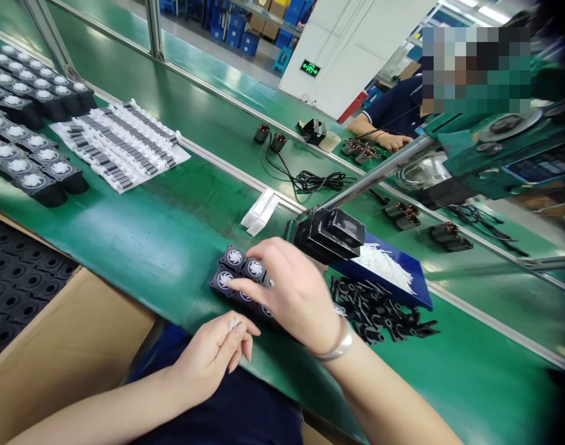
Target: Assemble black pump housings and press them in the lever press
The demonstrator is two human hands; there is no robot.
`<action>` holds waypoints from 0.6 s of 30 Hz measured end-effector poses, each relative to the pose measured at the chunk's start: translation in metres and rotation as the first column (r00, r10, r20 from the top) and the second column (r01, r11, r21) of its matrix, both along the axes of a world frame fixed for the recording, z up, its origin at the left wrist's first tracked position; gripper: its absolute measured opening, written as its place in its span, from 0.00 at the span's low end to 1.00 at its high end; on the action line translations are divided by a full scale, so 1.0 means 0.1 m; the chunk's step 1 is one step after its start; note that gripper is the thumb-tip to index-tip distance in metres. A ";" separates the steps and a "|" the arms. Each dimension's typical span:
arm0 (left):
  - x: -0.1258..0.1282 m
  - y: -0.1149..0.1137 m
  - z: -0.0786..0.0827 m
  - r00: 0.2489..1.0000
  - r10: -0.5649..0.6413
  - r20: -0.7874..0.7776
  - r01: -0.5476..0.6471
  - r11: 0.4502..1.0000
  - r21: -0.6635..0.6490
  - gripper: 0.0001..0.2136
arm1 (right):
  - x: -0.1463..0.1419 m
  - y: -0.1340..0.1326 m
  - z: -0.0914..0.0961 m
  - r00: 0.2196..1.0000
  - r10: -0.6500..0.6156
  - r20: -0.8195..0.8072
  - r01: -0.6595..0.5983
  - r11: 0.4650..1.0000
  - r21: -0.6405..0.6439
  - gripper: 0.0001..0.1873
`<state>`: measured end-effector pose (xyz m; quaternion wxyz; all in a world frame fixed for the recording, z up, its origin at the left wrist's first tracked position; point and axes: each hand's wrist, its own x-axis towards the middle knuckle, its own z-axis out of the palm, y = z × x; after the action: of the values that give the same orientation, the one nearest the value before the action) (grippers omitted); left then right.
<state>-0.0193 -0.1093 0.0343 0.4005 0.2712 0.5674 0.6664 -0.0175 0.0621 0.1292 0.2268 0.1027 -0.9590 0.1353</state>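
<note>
My right hand (289,290) lies over a cluster of small black fan units (236,269) with white swirl rotors on the green belt (162,228), fingers curved and touching their tops. My left hand (217,349) hovers at the near edge of the belt, fingers loosely curled, pinching a small white piece I cannot make out. A silver bracelet circles my right wrist.
Rows of black units with white domes (27,154) and a sheet of black and white parts (120,139) sit at left. A black block (331,235), a blue tray (394,269) and loose black clips (379,309) lie at right. A co-worker's hand (394,141) works opposite. A cardboard box (64,346) stands below.
</note>
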 end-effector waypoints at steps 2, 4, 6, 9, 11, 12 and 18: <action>0.00 0.00 0.01 1.000 -0.005 -0.007 0.005 1.000 -0.003 0.20 | 0.09 0.03 0.14 0.995 -0.072 -0.068 0.067 0.995 -0.074 0.14; 0.00 0.00 0.03 0.999 -0.019 -0.036 0.018 1.000 -0.006 0.20 | 0.21 0.03 0.22 0.999 -0.050 0.015 0.052 0.986 -0.160 0.10; -0.01 0.01 0.05 0.995 -0.037 -0.094 0.037 0.999 -0.001 0.20 | 0.33 0.01 0.21 0.969 0.097 0.227 -0.037 0.966 -0.256 0.11; -0.01 0.02 0.11 0.980 -0.134 -0.146 0.137 0.991 0.008 0.22 | 0.50 -0.01 0.08 0.844 0.299 0.444 -0.090 0.897 -0.433 0.12; 0.00 0.04 0.17 0.963 -0.258 -0.078 0.258 0.966 -0.006 0.23 | 0.60 0.00 -0.01 0.835 0.336 0.436 -0.052 0.837 -0.545 0.09; 0.01 0.05 0.20 0.946 -0.323 -0.019 0.323 0.946 -0.013 0.23 | 0.65 0.02 -0.05 0.843 0.343 0.414 -0.035 0.804 -0.594 0.09; 0.15 0.27 0.24 0.789 -0.500 0.358 0.505 0.859 0.088 0.25 | 0.92 0.21 -0.12 0.861 0.368 0.351 0.000 0.691 -0.723 0.18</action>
<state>-0.0048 -0.0821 0.0585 0.6639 0.2796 0.3936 0.5711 0.0746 0.0832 0.1174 -0.0064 0.0715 -0.8435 0.5323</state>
